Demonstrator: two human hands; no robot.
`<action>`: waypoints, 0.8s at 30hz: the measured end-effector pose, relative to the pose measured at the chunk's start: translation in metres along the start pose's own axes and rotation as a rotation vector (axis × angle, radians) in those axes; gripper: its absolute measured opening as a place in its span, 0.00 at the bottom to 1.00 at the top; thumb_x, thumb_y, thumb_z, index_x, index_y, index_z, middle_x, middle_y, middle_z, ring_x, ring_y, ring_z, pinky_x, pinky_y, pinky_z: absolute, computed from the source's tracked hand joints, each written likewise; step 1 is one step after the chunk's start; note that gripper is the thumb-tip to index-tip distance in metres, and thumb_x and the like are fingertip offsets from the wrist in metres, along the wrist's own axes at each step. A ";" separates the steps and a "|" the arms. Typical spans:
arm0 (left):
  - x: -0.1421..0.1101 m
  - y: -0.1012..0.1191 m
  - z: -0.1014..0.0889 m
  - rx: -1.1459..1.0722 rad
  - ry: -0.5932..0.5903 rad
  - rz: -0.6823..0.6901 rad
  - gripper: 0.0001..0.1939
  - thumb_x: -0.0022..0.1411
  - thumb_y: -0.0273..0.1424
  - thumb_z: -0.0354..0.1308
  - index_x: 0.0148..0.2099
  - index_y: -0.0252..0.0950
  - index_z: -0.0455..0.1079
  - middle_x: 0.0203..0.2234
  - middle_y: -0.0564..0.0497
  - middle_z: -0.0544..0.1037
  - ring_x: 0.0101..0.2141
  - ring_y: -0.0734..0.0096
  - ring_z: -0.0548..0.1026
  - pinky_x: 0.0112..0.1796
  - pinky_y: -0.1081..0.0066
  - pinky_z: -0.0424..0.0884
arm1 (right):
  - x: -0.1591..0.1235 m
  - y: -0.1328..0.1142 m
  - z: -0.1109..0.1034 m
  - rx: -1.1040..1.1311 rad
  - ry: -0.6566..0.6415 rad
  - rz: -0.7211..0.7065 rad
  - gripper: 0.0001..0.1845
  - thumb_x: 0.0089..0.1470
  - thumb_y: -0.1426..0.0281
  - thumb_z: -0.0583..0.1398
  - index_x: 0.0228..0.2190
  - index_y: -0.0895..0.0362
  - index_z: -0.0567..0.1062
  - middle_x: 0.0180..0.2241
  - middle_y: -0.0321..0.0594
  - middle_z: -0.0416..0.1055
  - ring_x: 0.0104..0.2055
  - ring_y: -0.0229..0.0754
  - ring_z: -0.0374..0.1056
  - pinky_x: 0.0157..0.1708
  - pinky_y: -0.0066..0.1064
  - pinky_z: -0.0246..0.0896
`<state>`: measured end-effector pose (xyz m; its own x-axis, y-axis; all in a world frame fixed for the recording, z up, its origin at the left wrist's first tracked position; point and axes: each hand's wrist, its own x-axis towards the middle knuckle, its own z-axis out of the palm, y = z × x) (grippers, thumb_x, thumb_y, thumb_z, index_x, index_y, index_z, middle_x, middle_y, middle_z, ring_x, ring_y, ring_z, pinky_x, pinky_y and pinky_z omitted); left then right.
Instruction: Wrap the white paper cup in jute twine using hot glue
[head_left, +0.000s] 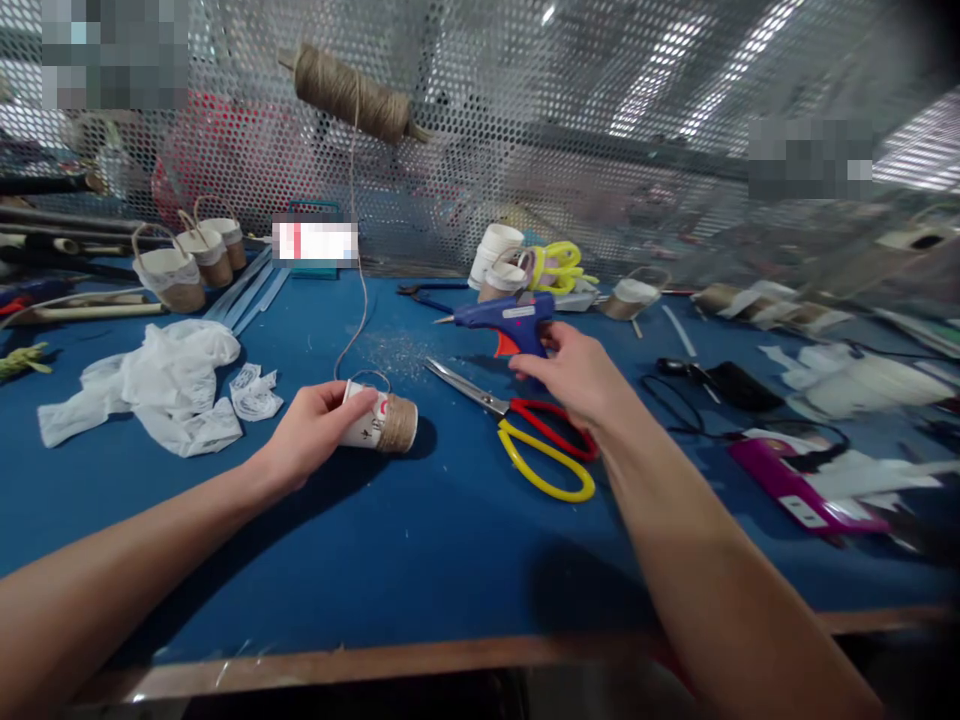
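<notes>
My left hand (311, 430) is closed around a white paper cup (363, 420) lying on its side, its far part wrapped in brown twine. A strand of twine (355, 200) runs from the cup up to a spool (352, 95) hung on the mesh. In my right hand (566, 365) is a blue glue gun (510, 315) with an orange trigger, its nozzle pointing left. Just below it, scissors (491, 402) with one red and one yellow handle lie open on the table, the blades toward the upper left.
White lace (165, 385) is heaped at left, near several twine-wrapped cups with handles (171, 280). Pliers (435, 297), white cups (495, 250) and a yellow-handled bundle (559, 268) stand at the back. A purple power strip (802, 490) lies right on the blue table (420, 570).
</notes>
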<state>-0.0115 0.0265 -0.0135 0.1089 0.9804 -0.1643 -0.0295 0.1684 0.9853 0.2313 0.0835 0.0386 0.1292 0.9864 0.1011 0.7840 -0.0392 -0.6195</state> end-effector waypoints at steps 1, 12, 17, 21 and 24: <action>0.000 0.000 0.000 0.012 0.001 0.006 0.17 0.50 0.41 0.57 0.34 0.30 0.72 0.22 0.52 0.72 0.22 0.77 0.65 0.24 0.77 0.58 | -0.008 -0.007 -0.004 0.049 -0.075 -0.013 0.10 0.44 0.70 0.57 0.33 0.59 0.69 0.27 0.41 0.71 0.27 0.40 0.68 0.29 0.31 0.64; 0.008 0.000 0.000 0.009 0.005 -0.030 0.16 0.51 0.40 0.57 0.31 0.30 0.70 0.21 0.53 0.71 0.20 0.78 0.64 0.22 0.77 0.56 | -0.070 -0.019 0.009 0.158 -0.421 -0.199 0.13 0.47 0.61 0.56 0.24 0.59 0.70 0.16 0.34 0.65 0.17 0.34 0.61 0.16 0.25 0.59; 0.009 0.002 0.002 0.006 -0.015 -0.030 0.16 0.52 0.41 0.56 0.31 0.29 0.70 0.22 0.52 0.71 0.20 0.78 0.64 0.22 0.77 0.56 | -0.074 -0.014 0.010 -0.189 -0.215 -0.547 0.13 0.50 0.63 0.54 0.23 0.57 0.73 0.21 0.39 0.71 0.24 0.41 0.67 0.23 0.30 0.61; 0.009 0.002 0.001 -0.004 -0.003 -0.012 0.16 0.51 0.41 0.57 0.29 0.30 0.70 0.20 0.54 0.70 0.20 0.78 0.64 0.22 0.77 0.56 | -0.075 -0.010 0.007 -0.405 -0.130 -0.877 0.20 0.54 0.67 0.47 0.27 0.57 0.77 0.16 0.41 0.67 0.20 0.43 0.65 0.19 0.32 0.57; 0.009 0.002 0.001 0.002 0.002 -0.017 0.15 0.50 0.41 0.57 0.28 0.31 0.69 0.19 0.54 0.70 0.19 0.78 0.63 0.22 0.76 0.56 | -0.076 -0.009 0.005 -0.552 -0.024 -1.102 0.23 0.55 0.71 0.44 0.27 0.56 0.77 0.09 0.36 0.58 0.17 0.41 0.62 0.19 0.32 0.55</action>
<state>-0.0091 0.0358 -0.0131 0.1078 0.9776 -0.1809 -0.0254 0.1846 0.9825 0.2116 0.0100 0.0329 -0.7704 0.5375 0.3429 0.6191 0.7593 0.2004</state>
